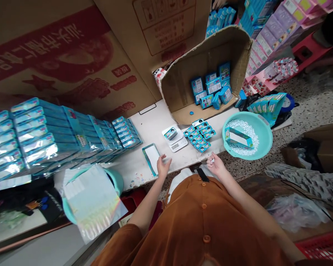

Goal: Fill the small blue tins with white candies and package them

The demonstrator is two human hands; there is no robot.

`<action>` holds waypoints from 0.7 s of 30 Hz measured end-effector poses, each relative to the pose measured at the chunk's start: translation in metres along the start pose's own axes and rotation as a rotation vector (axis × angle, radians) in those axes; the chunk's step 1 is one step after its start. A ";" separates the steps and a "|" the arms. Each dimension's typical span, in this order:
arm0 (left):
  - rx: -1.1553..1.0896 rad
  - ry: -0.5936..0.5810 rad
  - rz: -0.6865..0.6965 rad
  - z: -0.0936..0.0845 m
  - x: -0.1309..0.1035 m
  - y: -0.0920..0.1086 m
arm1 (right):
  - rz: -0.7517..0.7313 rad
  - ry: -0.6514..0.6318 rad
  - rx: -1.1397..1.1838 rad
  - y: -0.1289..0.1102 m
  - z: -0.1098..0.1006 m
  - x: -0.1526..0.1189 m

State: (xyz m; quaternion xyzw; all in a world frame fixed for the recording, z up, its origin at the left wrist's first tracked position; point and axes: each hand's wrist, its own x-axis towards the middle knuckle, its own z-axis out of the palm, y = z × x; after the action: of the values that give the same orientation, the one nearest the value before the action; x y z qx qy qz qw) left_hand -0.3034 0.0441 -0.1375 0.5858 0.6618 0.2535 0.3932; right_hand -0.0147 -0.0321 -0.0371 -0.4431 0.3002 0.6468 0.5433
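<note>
My left hand (163,166) is above the white table (133,166) beside a shallow blue-edged tray (152,157), its fingers apart and holding nothing. My right hand (215,165) is closed around a few small white pieces (212,160) at the table's front edge, left of a turquoise basin (263,142). White pellets (245,127) and an open blue box (238,138) lie in that basin. A small blue tin (170,133) rests on the white scale (179,145). Right of the scale, several similar blue tins (199,136) stand grouped in rows.
An open carton (180,88) behind the tins holds several blue boxes (213,85). Wrapped blue packs (58,133) are stacked at left. Below them, plastic sheets (96,195) cover another turquoise basin (116,179). Large cardboard (80,48) stands behind the table.
</note>
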 end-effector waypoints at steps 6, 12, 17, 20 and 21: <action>0.020 -0.055 -0.024 0.015 -0.013 0.000 | -0.010 0.006 -0.015 -0.006 -0.002 -0.001; 0.041 0.014 0.004 0.016 0.007 0.016 | -0.017 -0.019 -0.013 -0.010 -0.008 -0.002; 0.126 0.181 0.151 0.026 0.070 0.057 | -0.070 -0.033 -0.069 -0.010 -0.014 -0.002; 0.078 0.125 0.080 0.038 0.107 0.080 | -0.079 -0.019 -0.057 -0.009 -0.016 -0.002; 0.056 0.086 0.049 0.039 0.115 0.087 | -0.077 -0.009 -0.044 -0.009 -0.016 -0.001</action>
State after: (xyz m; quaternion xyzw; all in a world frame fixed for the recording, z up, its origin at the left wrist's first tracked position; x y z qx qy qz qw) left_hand -0.2221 0.1669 -0.1159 0.6013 0.6702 0.2694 0.3415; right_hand -0.0021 -0.0444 -0.0422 -0.4633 0.2659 0.6338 0.5594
